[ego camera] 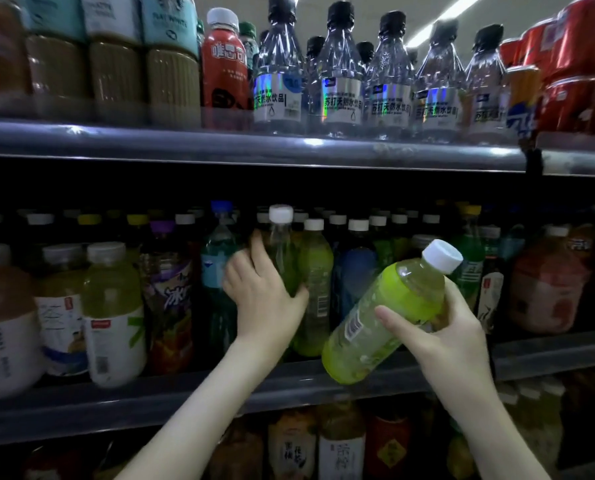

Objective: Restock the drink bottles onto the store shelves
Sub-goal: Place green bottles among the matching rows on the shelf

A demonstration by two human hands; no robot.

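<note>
Now the tilted bottle (386, 317), green with a white cap, is in the air before the middle shelf (185, 393), its cap pointing to 1 o'clock. The right hand (441, 327) grips its lower half from 4 o'clock. The thumb lies across the label and the other fingers are hidden behind.

At 9 o'clock from it, the left hand (261, 292) is clamped round an upright bottle (282, 251) in the shelf row. Its base is hidden by the wrist. A green bottle (315, 282) stands just beside it at 3 o'clock and a blue bottle (218, 265) at 9 o'clock, so the row is tight.

At 12 o'clock, the upper shelf (220, 140) carries water bottles (341, 81) with black caps, a red bottle (224, 64) at 11 o'clock and red cans (573, 64) at 2 o'clock.

At 6 o'clock, the lower bottles (341, 445) are dark, blurred and partly cut off.
</note>
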